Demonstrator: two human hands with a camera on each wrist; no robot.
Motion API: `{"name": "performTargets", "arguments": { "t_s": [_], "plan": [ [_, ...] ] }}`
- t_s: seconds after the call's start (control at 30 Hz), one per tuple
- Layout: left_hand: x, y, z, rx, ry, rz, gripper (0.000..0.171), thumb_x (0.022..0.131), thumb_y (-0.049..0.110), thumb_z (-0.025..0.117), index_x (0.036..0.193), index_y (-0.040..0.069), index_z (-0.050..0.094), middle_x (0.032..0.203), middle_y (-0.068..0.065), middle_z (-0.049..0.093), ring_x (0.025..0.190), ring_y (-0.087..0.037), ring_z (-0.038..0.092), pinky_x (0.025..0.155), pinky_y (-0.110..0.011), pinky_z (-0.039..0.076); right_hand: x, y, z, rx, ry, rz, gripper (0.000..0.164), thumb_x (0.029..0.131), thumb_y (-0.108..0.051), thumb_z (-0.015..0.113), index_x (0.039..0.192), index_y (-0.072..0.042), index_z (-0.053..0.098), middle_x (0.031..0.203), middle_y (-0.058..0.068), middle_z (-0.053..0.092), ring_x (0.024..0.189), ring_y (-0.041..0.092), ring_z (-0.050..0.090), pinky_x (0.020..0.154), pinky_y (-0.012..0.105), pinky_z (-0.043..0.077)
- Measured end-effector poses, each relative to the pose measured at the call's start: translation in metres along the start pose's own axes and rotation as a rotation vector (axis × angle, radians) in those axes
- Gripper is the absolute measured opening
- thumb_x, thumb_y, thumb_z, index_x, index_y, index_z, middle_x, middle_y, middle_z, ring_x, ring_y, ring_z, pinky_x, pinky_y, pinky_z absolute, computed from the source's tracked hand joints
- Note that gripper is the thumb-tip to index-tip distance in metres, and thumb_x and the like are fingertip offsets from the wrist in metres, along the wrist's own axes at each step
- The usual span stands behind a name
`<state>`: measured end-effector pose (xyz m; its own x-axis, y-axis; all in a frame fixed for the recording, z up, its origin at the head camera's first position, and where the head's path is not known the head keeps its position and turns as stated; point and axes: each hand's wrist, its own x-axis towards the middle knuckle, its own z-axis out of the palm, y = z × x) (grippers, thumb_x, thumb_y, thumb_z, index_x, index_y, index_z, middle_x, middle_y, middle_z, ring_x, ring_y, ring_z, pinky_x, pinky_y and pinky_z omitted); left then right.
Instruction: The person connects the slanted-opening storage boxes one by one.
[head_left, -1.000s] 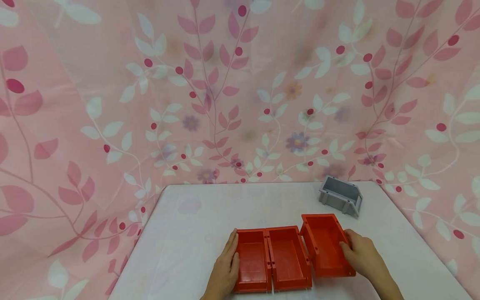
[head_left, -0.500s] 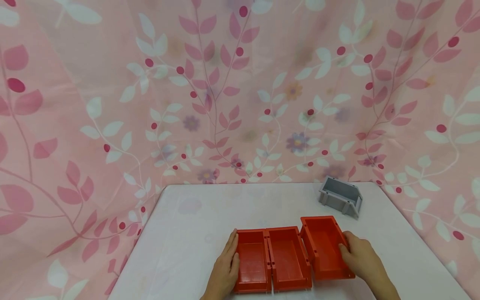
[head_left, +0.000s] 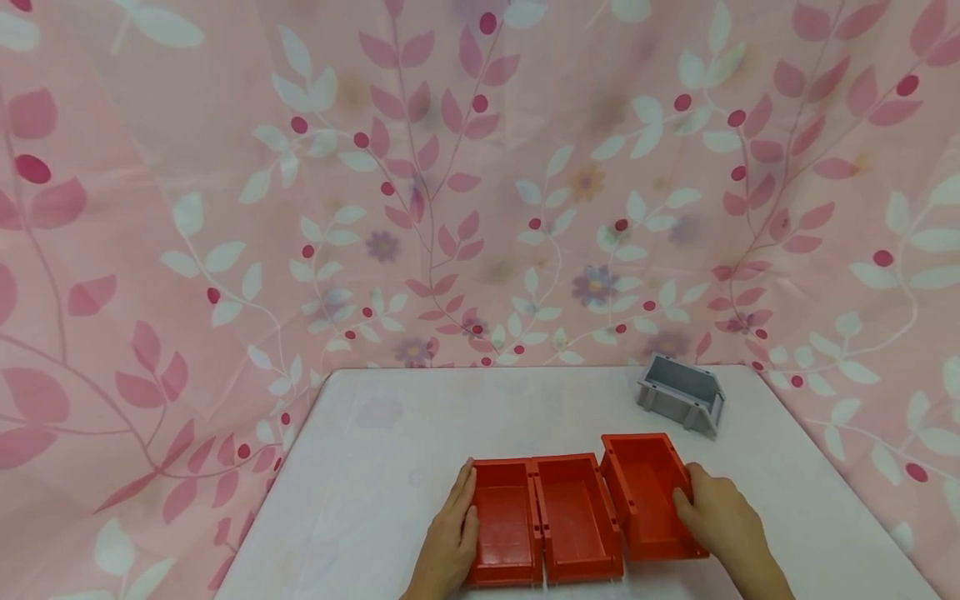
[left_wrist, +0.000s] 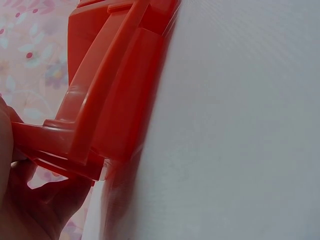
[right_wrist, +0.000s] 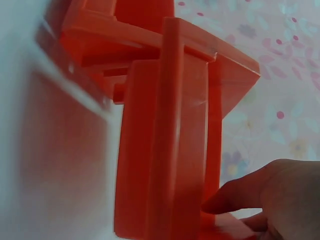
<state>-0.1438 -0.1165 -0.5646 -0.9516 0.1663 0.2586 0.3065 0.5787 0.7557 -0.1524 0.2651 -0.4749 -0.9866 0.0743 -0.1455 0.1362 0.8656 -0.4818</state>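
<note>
Three red plastic storage bins form a row on the white table. Straight fingers of my left hand [head_left: 447, 537] press along the outer wall of the left bin [head_left: 504, 521]. Beside it sits the middle bin [head_left: 577, 521], the two hooked side by side. My right hand [head_left: 726, 517] grips the right wall of the third bin [head_left: 651, 500], thumb inside and fingers outside. That bin stands slightly higher and tilted, its left rim right at the middle bin's edge. The right wrist view shows its raised front lip [right_wrist: 187, 150] and the thumb [right_wrist: 235, 195] at the wall.
A grey storage bin [head_left: 681, 393] sits at the back right of the white table [head_left: 390, 467]. Behind the table hangs a pink curtain [head_left: 480, 208] with a leaf pattern.
The right hand has drawn the third bin slightly toward me and left, lowering its near end a little. The left hand and the other two red bins stay where they were.
</note>
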Motion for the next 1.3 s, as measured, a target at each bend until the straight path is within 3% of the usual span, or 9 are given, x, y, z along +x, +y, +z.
{"name": "performTargets", "arguments": {
  "t_s": [0.1,0.2,0.3,0.4,0.53,0.63,0.8,1.0,1.3],
  "plan": [
    [0.000,0.000,0.000,-0.008,-0.002,-0.002,0.056,0.109,0.006,0.049,0.162,0.003,0.034,0.170,0.009,0.020,0.153,-0.017,0.024,0.115,-0.042,0.031,0.003,-0.006,0.000,-0.022,0.010,0.024,0.054,0.095,-0.025,0.071,0.122,0.018,0.053,0.087,0.013,0.066,0.066,0.021,0.059,0.057,0.040,0.063],
    [0.000,0.000,0.000,-0.011,0.000,-0.003,0.056,0.108,0.007,0.049,0.162,0.003,0.034,0.170,0.009,0.020,0.153,-0.018,0.025,0.114,-0.042,0.031,0.007,-0.014,0.002,-0.060,0.088,-0.011,0.064,0.095,-0.033,0.072,0.128,0.018,0.051,0.098,0.026,0.066,0.081,0.033,0.062,0.064,0.054,0.063],
    [0.000,-0.001,0.001,-0.005,0.005,-0.004,0.055,0.108,0.007,0.050,0.161,0.003,0.034,0.170,0.009,0.021,0.153,-0.019,0.026,0.113,-0.043,0.033,0.013,-0.025,0.009,-0.096,0.204,-0.120,0.073,0.096,-0.038,0.071,0.139,0.016,0.048,0.127,0.038,0.059,0.109,0.052,0.056,0.081,0.070,0.055],
    [0.000,-0.002,0.002,-0.002,0.008,0.001,0.055,0.108,0.007,0.050,0.161,0.003,0.035,0.170,0.009,0.021,0.152,-0.019,0.026,0.113,-0.043,0.033,0.019,-0.036,0.019,-0.084,0.280,-0.260,0.076,0.100,-0.042,0.066,0.148,0.012,0.044,0.149,0.038,0.044,0.132,0.059,0.040,0.099,0.077,0.040],
    [0.000,-0.003,0.003,-0.001,0.014,0.009,0.055,0.108,0.007,0.049,0.161,0.002,0.035,0.170,0.009,0.021,0.152,-0.019,0.026,0.113,-0.043,0.033,0.028,-0.051,0.029,-0.010,0.285,-0.421,0.072,0.103,-0.043,0.061,0.153,0.007,0.043,0.157,0.032,0.039,0.141,0.055,0.036,0.111,0.075,0.027],
    [0.000,-0.003,0.004,0.002,0.020,0.013,0.055,0.108,0.007,0.050,0.161,0.002,0.035,0.170,0.006,0.023,0.152,-0.020,0.028,0.112,-0.043,0.034,0.033,-0.061,0.035,0.019,0.259,-0.480,0.068,0.104,-0.041,0.060,0.152,0.006,0.047,0.156,0.029,0.043,0.143,0.052,0.036,0.114,0.073,0.023],
    [-0.001,-0.004,0.005,0.010,0.035,0.023,0.057,0.107,0.007,0.052,0.161,0.003,0.035,0.170,0.004,0.025,0.151,-0.022,0.030,0.110,-0.044,0.036,0.041,-0.070,0.042,-0.017,0.227,-0.523,0.067,0.103,-0.041,0.061,0.148,0.007,0.052,0.154,0.027,0.046,0.145,0.050,0.035,0.116,0.073,0.015],
    [-0.002,-0.005,0.005,0.016,0.031,0.011,0.056,0.108,0.007,0.051,0.162,0.004,0.035,0.170,0.009,0.023,0.152,-0.020,0.029,0.111,-0.043,0.035,0.050,-0.070,0.054,-0.061,0.226,-0.551,0.074,0.102,-0.049,0.059,0.144,0.011,0.052,0.150,0.034,0.045,0.140,0.056,0.035,0.113,0.078,0.014],
    [0.000,0.000,0.002,0.003,0.009,0.003,0.056,0.109,0.008,0.049,0.162,0.005,0.034,0.170,0.009,0.021,0.153,-0.018,0.026,0.113,-0.043,0.033,0.048,-0.080,0.055,-0.109,0.194,-0.490,0.071,0.101,-0.041,0.065,0.145,0.012,0.050,0.152,0.034,0.042,0.143,0.056,0.030,0.115,0.077,0.008]
  ]
}}
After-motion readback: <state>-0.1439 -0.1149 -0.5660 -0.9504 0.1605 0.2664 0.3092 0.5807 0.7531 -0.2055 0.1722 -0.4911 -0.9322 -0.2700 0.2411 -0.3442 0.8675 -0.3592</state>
